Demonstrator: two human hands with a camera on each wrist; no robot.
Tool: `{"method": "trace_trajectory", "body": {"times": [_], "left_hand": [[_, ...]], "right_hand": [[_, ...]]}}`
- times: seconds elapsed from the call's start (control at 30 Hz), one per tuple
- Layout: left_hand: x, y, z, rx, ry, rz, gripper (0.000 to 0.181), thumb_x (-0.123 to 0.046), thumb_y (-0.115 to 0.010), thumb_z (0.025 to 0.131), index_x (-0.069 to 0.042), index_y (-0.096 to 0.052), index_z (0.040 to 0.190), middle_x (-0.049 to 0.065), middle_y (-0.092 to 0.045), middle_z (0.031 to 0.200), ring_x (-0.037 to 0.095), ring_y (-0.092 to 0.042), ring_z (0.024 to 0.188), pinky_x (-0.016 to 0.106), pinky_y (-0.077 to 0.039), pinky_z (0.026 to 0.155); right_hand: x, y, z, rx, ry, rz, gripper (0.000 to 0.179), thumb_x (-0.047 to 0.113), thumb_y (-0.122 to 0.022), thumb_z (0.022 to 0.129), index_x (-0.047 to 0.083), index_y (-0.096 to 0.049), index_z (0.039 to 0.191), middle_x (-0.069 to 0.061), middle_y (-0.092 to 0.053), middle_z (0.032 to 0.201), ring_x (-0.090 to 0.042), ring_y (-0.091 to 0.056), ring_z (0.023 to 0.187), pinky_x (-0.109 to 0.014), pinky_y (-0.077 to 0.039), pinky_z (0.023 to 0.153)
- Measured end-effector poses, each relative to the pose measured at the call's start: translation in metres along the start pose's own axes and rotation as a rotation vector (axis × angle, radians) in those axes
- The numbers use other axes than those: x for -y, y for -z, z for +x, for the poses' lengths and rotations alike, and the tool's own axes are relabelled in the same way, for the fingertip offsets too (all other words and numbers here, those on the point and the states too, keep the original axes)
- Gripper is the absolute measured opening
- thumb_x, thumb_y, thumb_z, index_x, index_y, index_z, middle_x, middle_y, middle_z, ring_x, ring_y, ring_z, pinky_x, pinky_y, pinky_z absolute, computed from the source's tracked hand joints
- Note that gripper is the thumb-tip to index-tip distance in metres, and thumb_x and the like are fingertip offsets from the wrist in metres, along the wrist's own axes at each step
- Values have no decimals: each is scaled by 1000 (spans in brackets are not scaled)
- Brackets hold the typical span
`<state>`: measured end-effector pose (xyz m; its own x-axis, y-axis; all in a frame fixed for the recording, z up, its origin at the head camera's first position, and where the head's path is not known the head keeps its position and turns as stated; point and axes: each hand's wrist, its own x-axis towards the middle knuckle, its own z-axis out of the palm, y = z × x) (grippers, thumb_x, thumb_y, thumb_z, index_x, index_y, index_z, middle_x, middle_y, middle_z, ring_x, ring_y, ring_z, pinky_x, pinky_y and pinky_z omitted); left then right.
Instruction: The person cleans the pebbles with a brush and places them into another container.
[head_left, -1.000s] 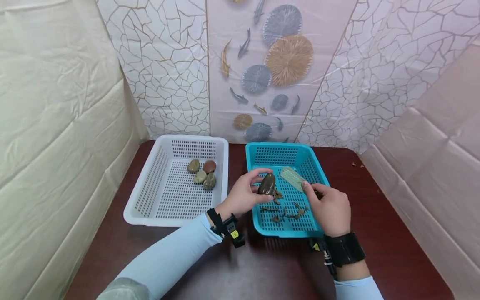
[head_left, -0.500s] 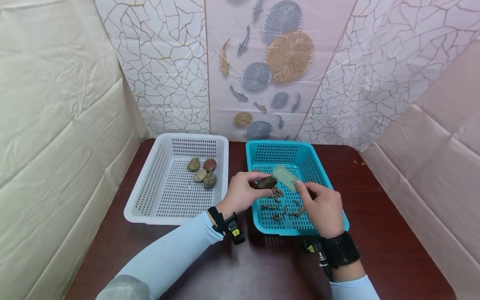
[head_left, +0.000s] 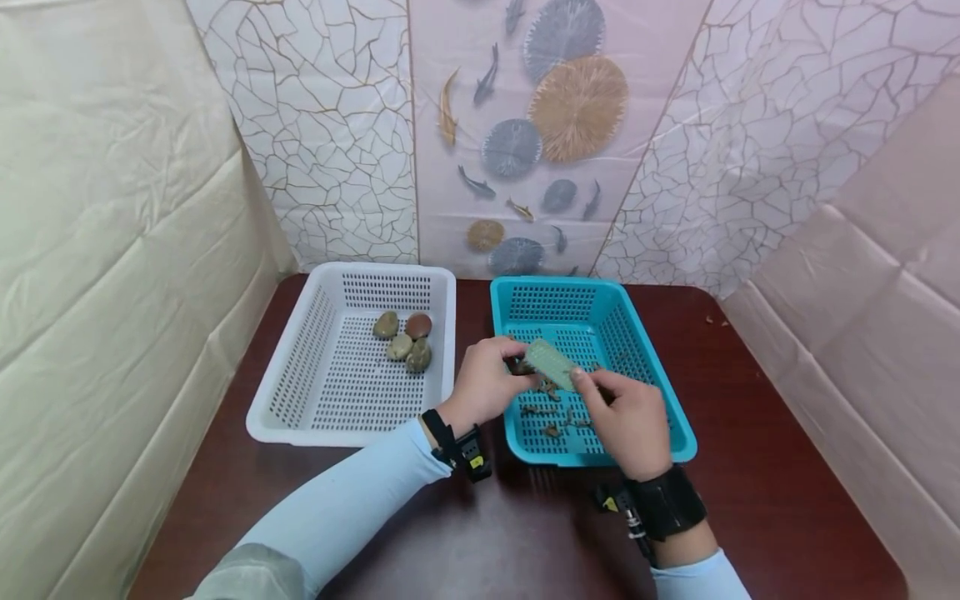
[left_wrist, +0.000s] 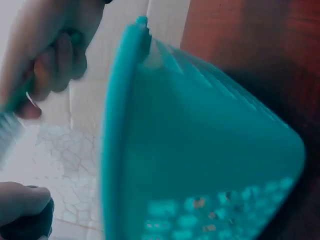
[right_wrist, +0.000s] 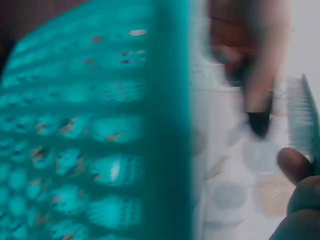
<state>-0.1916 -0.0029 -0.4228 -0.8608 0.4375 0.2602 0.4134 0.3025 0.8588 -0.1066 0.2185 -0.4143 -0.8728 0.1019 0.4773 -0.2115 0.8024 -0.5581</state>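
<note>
My left hand [head_left: 486,379] grips a smooth dark stone [left_wrist: 32,224] over the left side of a turquoise basket [head_left: 678,417]. In the head view the stone [head_left: 519,365] is mostly hidden by the fingers and a brush. With my right hand [head_left: 632,421] I hold that pale green brush [head_left: 551,363] by its handle. Its head overlaps the stone in the head view. Pale bristles [right_wrist: 301,112] show in the right wrist view. Small brown scraps [head_left: 552,430] lie scattered on the basket's floor.
To the left stands a white basket [head_left: 258,421] with several stones [head_left: 400,347] in it, one reddish. Both baskets rest on a dark red-brown table [head_left: 480,542]. Fabric walls [head_left: 135,275] close in the sides and back. A few crumbs lie at the table's far right.
My right hand has brought the brush leftward, from beside the stone to over it. The left hand has tipped the stone from upright to lying flatter.
</note>
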Motion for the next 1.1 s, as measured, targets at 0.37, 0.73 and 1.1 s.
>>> {"method": "trace_trajectory", "body": {"times": [0.37,0.73,1.1], "left_hand": [[2,3,-3,-3,11,14,25,-14,-92,92,-16,-82,115,-5,-80,106,13,-71,101,37,-58,90],[4,5,-4,16,0,-68,35,-8,-86,96,-8,-82,130,3,-68,111,19,-68,105,26,-62,80],[-2,10,-3,45,-14,-50,36,-13,-85,97,-6,-79,132,4,-67,111,21,-67,105,28,-60,81]], "right_hand": [[0,3,1,-39,3,-41,33,30,-73,110,13,-79,83,6,-43,56,-15,-41,49,-35,-29,44],[2,6,1,-18,-24,-82,35,31,-73,109,15,-74,78,8,-39,56,-11,-38,50,-34,-25,44],[-1,5,2,10,-24,-75,36,31,-71,111,13,-76,80,7,-42,56,-13,-40,50,-34,-28,44]]}}
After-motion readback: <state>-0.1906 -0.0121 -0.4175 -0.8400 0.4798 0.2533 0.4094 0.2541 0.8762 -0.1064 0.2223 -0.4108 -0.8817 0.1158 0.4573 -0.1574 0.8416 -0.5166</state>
